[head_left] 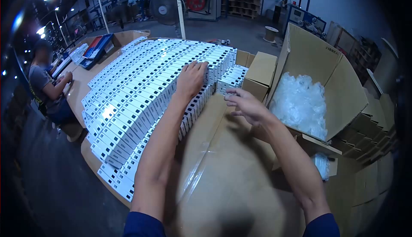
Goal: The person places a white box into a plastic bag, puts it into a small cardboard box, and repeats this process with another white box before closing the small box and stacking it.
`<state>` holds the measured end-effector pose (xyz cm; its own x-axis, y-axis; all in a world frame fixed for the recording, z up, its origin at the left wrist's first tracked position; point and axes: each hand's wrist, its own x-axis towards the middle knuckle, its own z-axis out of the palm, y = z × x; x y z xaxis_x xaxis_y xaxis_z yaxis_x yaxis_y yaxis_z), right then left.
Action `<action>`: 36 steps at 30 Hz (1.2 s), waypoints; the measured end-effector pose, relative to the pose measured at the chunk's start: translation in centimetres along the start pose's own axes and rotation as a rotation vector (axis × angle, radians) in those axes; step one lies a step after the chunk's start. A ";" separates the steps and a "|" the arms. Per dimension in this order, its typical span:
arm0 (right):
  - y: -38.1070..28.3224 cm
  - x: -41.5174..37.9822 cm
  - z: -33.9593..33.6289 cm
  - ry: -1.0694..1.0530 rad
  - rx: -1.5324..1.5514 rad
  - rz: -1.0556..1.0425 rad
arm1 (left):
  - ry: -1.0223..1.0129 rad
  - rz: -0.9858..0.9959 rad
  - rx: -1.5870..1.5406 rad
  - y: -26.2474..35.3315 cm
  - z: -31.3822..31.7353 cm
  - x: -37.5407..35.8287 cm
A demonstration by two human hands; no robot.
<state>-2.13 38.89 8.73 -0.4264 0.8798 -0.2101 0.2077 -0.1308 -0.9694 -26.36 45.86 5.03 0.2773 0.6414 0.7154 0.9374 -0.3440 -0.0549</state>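
Many slim white boxes with small black squares (141, 78) stand in close rows, stacked in layers, on the cardboard-covered table (223, 185). My left hand (192, 79) lies on the boxes at the right edge of the stack, its fingers bent over their tops; whether it grips one cannot be made out. To its right, my right hand (246, 104) hangs above the cardboard with its fingers apart and nothing in them. Just beyond it is a lower group of white boxes (231, 77), beside a brown carton (260, 67).
A large open carton (343, 86) at the right holds clear plastic bags (300, 104). Below it sits a smaller open box (319, 146) with plastic packs. A co-worker (47, 82) sits at the table's left side. A blue tray (98, 50) lies at the far left.
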 end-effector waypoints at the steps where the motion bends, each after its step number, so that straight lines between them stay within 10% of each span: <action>1: -0.2 0.7 -0.2 0.002 0.082 0.045 | -0.044 -0.004 0.005 0.0 -0.1 0.1; 13: -0.3 -1.8 0.3 -0.094 0.414 0.075 | 0.157 -0.155 -0.267 3.8 -6.9 -3.5; 20: 0.6 -8.1 0.1 -0.225 0.580 -0.267 | 0.238 -0.054 -0.434 14.4 -14.3 -7.4; 29: 0.5 -19.7 -11.2 0.212 0.012 -0.399 | -0.076 -0.008 -0.825 24.5 -16.3 -0.7; 31: -0.9 -21.8 -14.8 0.591 -0.834 -0.436 | -0.194 0.081 -0.864 26.7 -13.0 2.7; 36: 2.1 -20.3 -21.9 0.739 -1.084 -0.563 | -0.165 0.518 -0.488 31.9 -1.3 9.5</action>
<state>26.20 30.73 13.77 -0.1980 0.7721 0.6038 0.8701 0.4221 -0.2544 5.95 40.08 11.02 0.7239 0.3954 0.5653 0.4875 -0.8730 -0.0137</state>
